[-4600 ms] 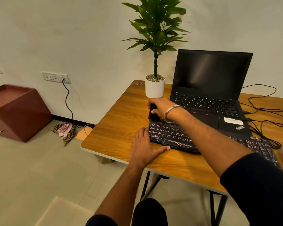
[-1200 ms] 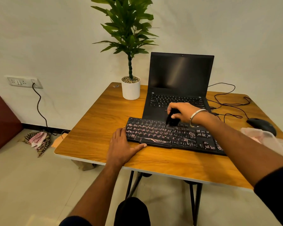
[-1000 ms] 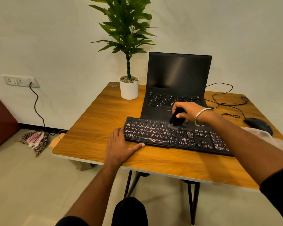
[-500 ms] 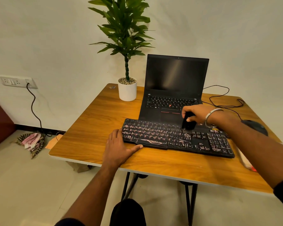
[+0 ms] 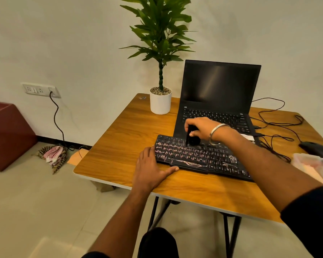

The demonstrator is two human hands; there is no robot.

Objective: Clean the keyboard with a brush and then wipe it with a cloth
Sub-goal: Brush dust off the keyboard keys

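The left hand (image 5: 149, 169) lies flat on the table (image 5: 119, 146), fingers spread, thumb touching the keyboard (image 5: 201, 157) front edge. Farther back, the right hand (image 5: 201, 127) reaches across, fingers wrapped around a black brush (image 5: 192, 139) standing on the keys.

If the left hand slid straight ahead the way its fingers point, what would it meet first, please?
Probably the keyboard: the left hand lies flat on the table, fingertips already at the keyboard's near-left corner.
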